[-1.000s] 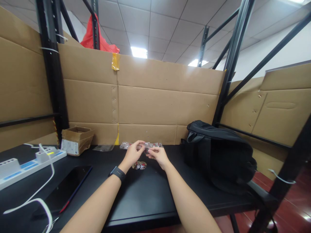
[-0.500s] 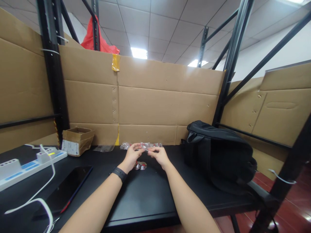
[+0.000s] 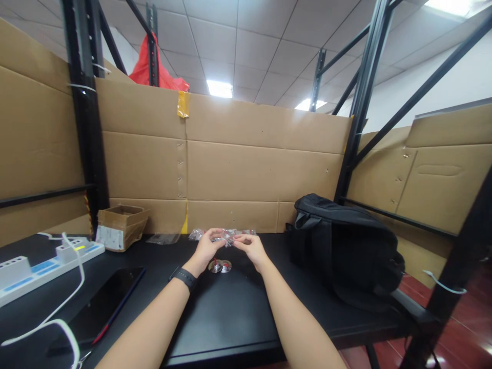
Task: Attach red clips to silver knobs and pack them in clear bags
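My left hand [image 3: 208,249] and my right hand [image 3: 250,248] are raised close together over the black tabletop, thumbs and fingers pinched. Between their fingertips is a small clear plastic packet [image 3: 229,237], with something shiny and red in it too small to make out. Behind the hands, a row of similar clear packets [image 3: 197,234] lies along the back of the table, partly covered by the fingers. Below my left hand, two shiny round metal discs with red middles [image 3: 220,266] lie side by side on the table. A dark band [image 3: 184,277] circles my left wrist.
A black backpack [image 3: 346,251] stands on the right. On the left are an opened cardboard box [image 3: 122,228], a white power strip [image 3: 42,269] with a white cable, and a dark tablet [image 3: 103,302]. A cardboard wall [image 3: 230,166] closes off the back.
My left hand has shifted slightly left, so the two metal discs show more fully. Both hands stay pinched at the packet. The view has tipped up a little.
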Tool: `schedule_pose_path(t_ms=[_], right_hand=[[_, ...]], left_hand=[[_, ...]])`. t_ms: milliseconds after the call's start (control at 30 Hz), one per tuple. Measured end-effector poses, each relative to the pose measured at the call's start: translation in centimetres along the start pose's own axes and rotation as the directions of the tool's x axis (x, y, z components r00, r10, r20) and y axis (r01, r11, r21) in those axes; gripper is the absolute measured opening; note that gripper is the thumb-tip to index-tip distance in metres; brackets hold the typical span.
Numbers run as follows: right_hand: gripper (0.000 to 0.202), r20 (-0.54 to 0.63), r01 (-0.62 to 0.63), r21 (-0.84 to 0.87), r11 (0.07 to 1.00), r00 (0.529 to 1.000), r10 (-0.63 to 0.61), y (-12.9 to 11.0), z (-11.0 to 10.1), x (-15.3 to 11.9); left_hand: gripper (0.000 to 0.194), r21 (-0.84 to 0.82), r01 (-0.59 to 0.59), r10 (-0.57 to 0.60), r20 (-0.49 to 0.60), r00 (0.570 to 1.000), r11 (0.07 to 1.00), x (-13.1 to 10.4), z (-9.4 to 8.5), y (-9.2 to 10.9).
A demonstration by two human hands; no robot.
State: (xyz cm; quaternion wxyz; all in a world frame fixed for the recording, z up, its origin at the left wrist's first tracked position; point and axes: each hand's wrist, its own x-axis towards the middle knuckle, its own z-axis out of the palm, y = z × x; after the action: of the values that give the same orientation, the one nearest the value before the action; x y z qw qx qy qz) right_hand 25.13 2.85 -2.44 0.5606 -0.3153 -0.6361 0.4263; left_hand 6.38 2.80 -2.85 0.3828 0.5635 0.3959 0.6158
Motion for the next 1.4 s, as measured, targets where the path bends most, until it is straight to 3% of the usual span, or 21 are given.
schedule_pose_path(t_ms=[100,233,400,533,667,767,833,900,967,1033,1133,1233,1300,1367,1400], right_hand=[[0.030,-0.067,0.054,-0.022,0.998,0.996,-0.055,0.0,-0.3,0.3],[0.024,-0.117,0.103,-0.098,0.990,0.987,-0.114,-0.1,-0.4,0.5],[0.010,-0.031,0.268,-0.464,0.844,0.948,-0.317,-1.2,-0.2,0.2],[0.012,-0.066,0.281,-0.487,0.827,0.932,-0.356,-2.1,0.1,0.0],[0.025,-0.172,0.233,-0.412,0.881,0.929,-0.327,-1.7,0.1,0.1],[0.029,-0.187,0.192,-0.399,0.897,0.940,-0.285,-0.6,-0.2,0.5],[0.029,-0.185,0.167,-0.426,0.889,0.946,-0.267,0.1,-0.5,0.6],[0.030,-0.179,0.145,-0.456,0.878,0.952,-0.250,0.5,-0.6,0.7],[0.028,-0.158,0.132,-0.479,0.868,0.960,-0.233,0.8,-0.6,0.6],[0.025,-0.125,0.131,-0.494,0.860,0.968,-0.219,0.9,-0.6,0.5],[0.023,-0.074,0.129,-0.507,0.852,0.978,-0.193,1.0,-0.5,0.4],[0.024,-0.044,0.138,-0.546,0.827,0.980,-0.192,1.4,-0.6,0.5],[0.023,-0.041,0.141,-0.567,0.811,0.979,-0.198,1.8,-0.7,0.5],[0.023,-0.046,0.132,-0.569,0.812,0.980,-0.191,2.1,-0.7,0.6],[0.024,-0.048,0.125,-0.566,0.815,0.982,-0.184,2.2,-0.7,0.6]], left_hand=[[0.037,0.195,-0.085,0.079,0.037,0.996,0.977,0.6,-0.8,-0.5],[0.039,0.426,-0.222,0.174,0.148,0.973,0.877,0.6,-1.2,-0.4],[0.046,0.349,-0.360,0.242,0.337,0.910,0.865,-0.8,0.1,1.0],[0.027,0.448,-0.403,0.275,0.325,0.905,0.798,-1.4,1.0,1.9],[0.016,0.527,-0.356,0.321,0.160,0.933,0.772,-1.0,0.6,2.7],[0.020,0.582,-0.207,0.340,-0.127,0.932,0.786,-0.1,-1.5,3.0],[0.037,0.609,-0.033,0.337,-0.393,0.855,0.793,0.7,-3.9,2.9],[0.043,0.584,0.113,0.312,-0.576,0.756,0.804,1.4,-7.0,2.6],[0.032,0.564,0.192,0.295,-0.656,0.694,0.803,2.0,-10.1,2.0],[0.023,0.570,0.271,0.267,-0.686,0.677,0.776,2.3,-12.6,1.5],[0.050,0.636,0.385,0.185,-0.644,0.742,0.669,1.9,-14.0,1.0],[0.070,0.807,0.389,0.271,-0.535,0.800,0.443,1.0,-12.5,0.8],[0.066,0.902,0.270,0.320,-0.379,0.868,0.336,0.7,-10.8,0.5],[0.054,0.949,0.072,0.237,-0.150,0.960,0.308,0.9,-9.2,-0.2],[0.049,0.949,-0.010,0.166,-0.044,0.985,0.315,1.1,-8.6,-0.7]])
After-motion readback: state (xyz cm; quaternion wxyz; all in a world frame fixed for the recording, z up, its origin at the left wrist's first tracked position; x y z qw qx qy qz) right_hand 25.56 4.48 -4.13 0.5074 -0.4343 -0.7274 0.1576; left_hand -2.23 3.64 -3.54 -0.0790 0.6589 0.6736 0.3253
